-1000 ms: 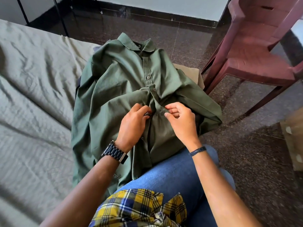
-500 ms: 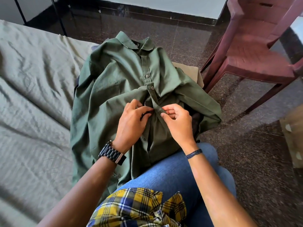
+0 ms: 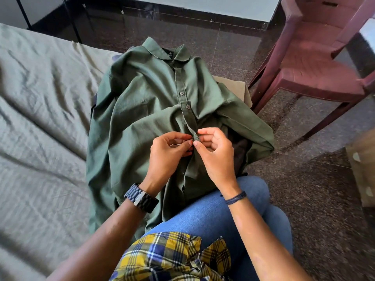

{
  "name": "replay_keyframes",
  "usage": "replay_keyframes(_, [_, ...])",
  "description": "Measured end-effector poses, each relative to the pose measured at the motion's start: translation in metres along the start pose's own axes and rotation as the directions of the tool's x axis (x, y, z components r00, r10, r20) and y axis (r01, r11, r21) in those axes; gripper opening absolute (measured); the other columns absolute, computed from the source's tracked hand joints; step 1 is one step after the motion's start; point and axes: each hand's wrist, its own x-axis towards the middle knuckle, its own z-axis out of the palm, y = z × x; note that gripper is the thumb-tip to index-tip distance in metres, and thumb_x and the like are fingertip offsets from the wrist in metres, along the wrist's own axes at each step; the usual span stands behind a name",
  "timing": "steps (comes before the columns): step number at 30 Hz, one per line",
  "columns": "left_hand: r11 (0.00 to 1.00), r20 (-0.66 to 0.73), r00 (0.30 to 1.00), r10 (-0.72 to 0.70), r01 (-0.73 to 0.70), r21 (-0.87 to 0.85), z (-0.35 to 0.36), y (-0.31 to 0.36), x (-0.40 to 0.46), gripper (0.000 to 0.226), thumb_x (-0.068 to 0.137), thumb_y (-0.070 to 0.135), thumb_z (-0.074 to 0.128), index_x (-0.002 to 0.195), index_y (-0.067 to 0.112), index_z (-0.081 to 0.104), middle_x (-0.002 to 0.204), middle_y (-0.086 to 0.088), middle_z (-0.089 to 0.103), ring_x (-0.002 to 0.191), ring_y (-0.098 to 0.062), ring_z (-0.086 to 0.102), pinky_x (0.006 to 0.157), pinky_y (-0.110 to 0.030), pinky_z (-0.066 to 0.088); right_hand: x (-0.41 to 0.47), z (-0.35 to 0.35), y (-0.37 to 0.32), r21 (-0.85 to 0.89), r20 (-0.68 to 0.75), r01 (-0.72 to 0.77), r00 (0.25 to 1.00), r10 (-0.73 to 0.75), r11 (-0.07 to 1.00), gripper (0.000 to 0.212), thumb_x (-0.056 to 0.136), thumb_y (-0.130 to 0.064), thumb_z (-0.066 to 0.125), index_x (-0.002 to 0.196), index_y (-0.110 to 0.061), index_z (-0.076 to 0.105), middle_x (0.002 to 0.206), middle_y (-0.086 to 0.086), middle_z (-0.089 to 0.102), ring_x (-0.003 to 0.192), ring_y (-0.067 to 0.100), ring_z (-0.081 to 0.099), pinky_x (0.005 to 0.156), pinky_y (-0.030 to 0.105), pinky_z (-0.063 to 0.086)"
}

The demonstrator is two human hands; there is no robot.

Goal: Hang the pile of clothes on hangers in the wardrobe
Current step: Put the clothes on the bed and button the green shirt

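The olive-green button-front cotton shirt (image 3: 142, 110) lies front side up, spread across the near right edge of the bed and partly over the person's lap. Its collar points to the far side and its hem lies near the person. The upper buttons of the placket are fastened; the lower part of the placket is lifted toward the hands.

The left hand (image 3: 168, 157) has its fingers curled, with thumb and forefinger pinching the shirt fabric at the placket edge. A black link-band wristwatch (image 3: 141, 198) sits on the left wrist.

The right hand (image 3: 216, 157) has its fingers curled, with thumb and forefinger pinching the placket strip from the right. The fingertips of the two hands meet at the same point on the placket. A thin dark cord bracelet (image 3: 235, 197) sits on the right wrist.

The bed carries a wrinkled grey-green sheet (image 3: 40, 128) and occupies the left of the scene. A beige folded garment (image 3: 235, 88) shows beneath the far right side of the shirt. A dark garment (image 3: 241, 149) shows under the shirt's right sleeve.

The person wears blue denim jeans (image 3: 223, 218) and a yellow-and-blue plaid shirt (image 3: 172, 258), both at the near edge. A maroon moulded plastic chair (image 3: 308, 57) stands on the dark speckled stone floor (image 3: 316, 179) at the far right
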Motion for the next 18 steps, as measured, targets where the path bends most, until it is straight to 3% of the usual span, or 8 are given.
replay_keyframes(7, [0.986,0.003,0.998,-0.059,0.058,-0.154,0.0004,0.0062,-0.0028,0.008,0.084,-0.004,0.066,0.083,0.004,0.066,0.069,-0.009,0.069,0.063,-0.018,0.067,0.065,-0.025,0.058,-0.0048,0.0011,-0.0016,-0.083,-0.004,0.096,0.995,-0.096,0.992,0.029,0.082,-0.001,0.068,0.095,-0.024,0.058,0.082,-0.009,0.065,0.072,0.004,0.064,0.067,0.018,0.052])
replay_keyframes(18, [0.986,0.028,0.999,-0.043,0.047,-0.159,-0.0006,0.0048,-0.002,0.009,0.085,-0.004,0.063,0.084,0.004,0.067,0.072,-0.012,0.069,0.066,-0.018,0.068,0.068,-0.024,0.058,-0.0029,-0.0005,-0.005,-0.053,0.008,0.064,0.998,-0.063,0.997,0.029,0.082,-0.002,0.068,0.104,-0.018,0.057,0.084,-0.005,0.067,0.075,0.006,0.066,0.067,0.016,0.051])
